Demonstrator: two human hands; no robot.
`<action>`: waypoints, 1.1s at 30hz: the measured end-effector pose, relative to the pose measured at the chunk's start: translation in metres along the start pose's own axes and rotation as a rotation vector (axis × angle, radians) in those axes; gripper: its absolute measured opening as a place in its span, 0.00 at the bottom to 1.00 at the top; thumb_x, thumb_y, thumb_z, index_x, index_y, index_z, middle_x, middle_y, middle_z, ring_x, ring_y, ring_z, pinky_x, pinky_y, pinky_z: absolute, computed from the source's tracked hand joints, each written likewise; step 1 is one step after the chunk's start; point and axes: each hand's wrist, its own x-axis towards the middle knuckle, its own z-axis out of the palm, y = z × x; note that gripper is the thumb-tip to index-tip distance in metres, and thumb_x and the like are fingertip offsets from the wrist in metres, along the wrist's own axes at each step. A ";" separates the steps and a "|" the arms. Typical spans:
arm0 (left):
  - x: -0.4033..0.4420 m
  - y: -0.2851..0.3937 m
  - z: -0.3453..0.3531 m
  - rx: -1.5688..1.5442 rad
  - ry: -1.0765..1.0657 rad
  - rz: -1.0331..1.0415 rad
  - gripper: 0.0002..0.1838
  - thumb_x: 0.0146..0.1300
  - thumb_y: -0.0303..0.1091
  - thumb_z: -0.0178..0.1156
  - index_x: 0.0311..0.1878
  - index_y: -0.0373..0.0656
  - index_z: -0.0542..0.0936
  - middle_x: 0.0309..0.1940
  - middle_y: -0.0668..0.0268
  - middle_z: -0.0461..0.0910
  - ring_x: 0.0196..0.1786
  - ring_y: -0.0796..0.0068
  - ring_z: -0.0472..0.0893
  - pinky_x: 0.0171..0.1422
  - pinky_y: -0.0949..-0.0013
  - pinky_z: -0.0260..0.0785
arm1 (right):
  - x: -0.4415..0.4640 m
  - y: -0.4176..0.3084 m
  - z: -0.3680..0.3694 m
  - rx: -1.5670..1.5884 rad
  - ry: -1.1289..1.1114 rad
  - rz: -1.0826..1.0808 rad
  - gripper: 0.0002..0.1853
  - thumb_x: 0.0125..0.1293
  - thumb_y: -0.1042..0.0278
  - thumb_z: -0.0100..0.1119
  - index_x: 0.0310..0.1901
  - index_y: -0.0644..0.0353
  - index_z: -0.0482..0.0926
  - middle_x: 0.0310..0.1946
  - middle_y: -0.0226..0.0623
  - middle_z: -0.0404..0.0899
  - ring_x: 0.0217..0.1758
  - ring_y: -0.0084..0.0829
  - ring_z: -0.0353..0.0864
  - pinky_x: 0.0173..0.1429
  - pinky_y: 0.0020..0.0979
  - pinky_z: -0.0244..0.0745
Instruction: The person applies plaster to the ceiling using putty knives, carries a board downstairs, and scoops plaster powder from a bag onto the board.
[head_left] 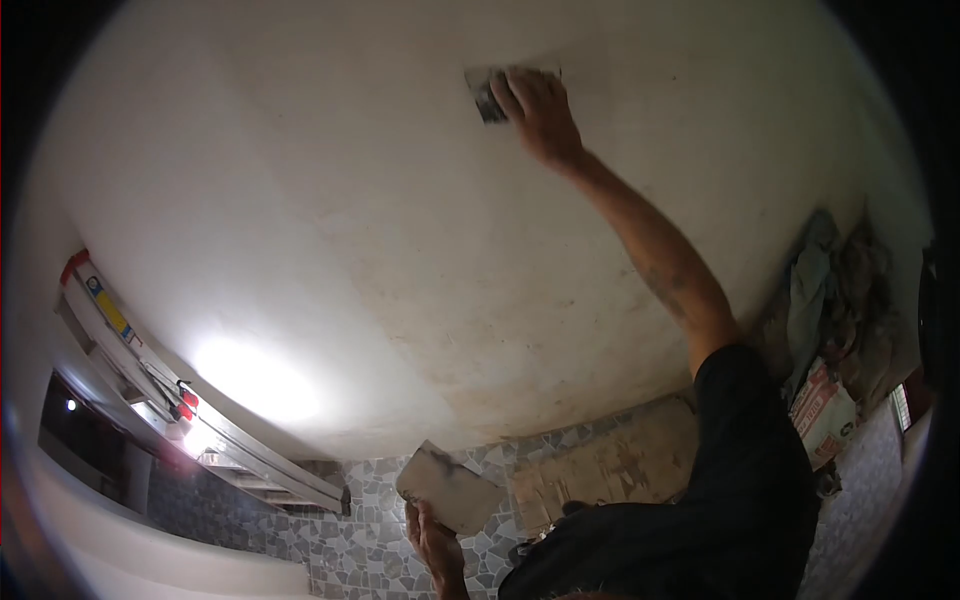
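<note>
High on the pale wall [400, 200], my right hand [540, 108] is closed round a flat, dark-smeared putty blade [487, 97], which lies against the wall surface. Part of the blade is hidden behind my fingers. Low in the view, my left hand [433, 540] grips a flat greyish plate [450, 488] by its lower left edge, with dark smudges on its face. Faint brownish stains mark the lower part of the wall.
A ladder [230, 440] with a bright lamp [195, 437] leans at the left. Flattened cardboard [610, 465] lies on the stone-patterned floor [370, 550] by the wall. At the right are hanging cloths [812, 290] and a printed bag [825, 412].
</note>
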 end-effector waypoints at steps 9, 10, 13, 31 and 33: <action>0.000 0.010 0.004 0.056 -0.030 0.034 0.20 0.77 0.42 0.51 0.64 0.40 0.71 0.55 0.61 0.76 0.55 0.69 0.78 0.55 0.64 0.74 | -0.167 -0.091 -0.035 0.228 -0.270 0.071 0.26 0.66 0.72 0.55 0.67 0.59 0.70 0.65 0.48 0.67 0.69 0.46 0.66 0.71 0.60 0.60; -0.003 0.011 0.006 0.052 -0.030 0.043 0.21 0.77 0.42 0.51 0.64 0.40 0.71 0.55 0.61 0.76 0.55 0.69 0.78 0.55 0.64 0.74 | -0.172 -0.092 -0.041 0.258 -0.293 0.063 0.27 0.66 0.73 0.55 0.68 0.60 0.70 0.66 0.48 0.66 0.69 0.46 0.66 0.71 0.60 0.60; -0.004 0.011 0.007 0.021 -0.070 0.064 0.22 0.77 0.40 0.52 0.68 0.38 0.69 0.59 0.59 0.76 0.60 0.66 0.77 0.61 0.61 0.72 | -0.159 -0.087 -0.055 0.382 -0.352 0.038 0.26 0.66 0.74 0.55 0.67 0.60 0.70 0.64 0.48 0.68 0.67 0.46 0.68 0.70 0.58 0.61; -0.002 -0.004 0.004 -0.057 0.007 0.035 0.21 0.77 0.41 0.52 0.66 0.40 0.71 0.54 0.61 0.77 0.54 0.70 0.79 0.54 0.67 0.76 | 0.077 -0.014 0.011 0.006 0.003 0.050 0.22 0.64 0.69 0.56 0.61 0.55 0.75 0.58 0.43 0.73 0.63 0.43 0.72 0.62 0.50 0.68; -0.002 -0.005 -0.001 -0.060 0.008 0.033 0.20 0.77 0.41 0.52 0.66 0.41 0.71 0.54 0.61 0.77 0.54 0.70 0.79 0.55 0.67 0.75 | 0.030 -0.041 0.008 0.060 0.003 0.017 0.22 0.64 0.69 0.56 0.61 0.58 0.76 0.60 0.47 0.72 0.64 0.46 0.71 0.65 0.53 0.66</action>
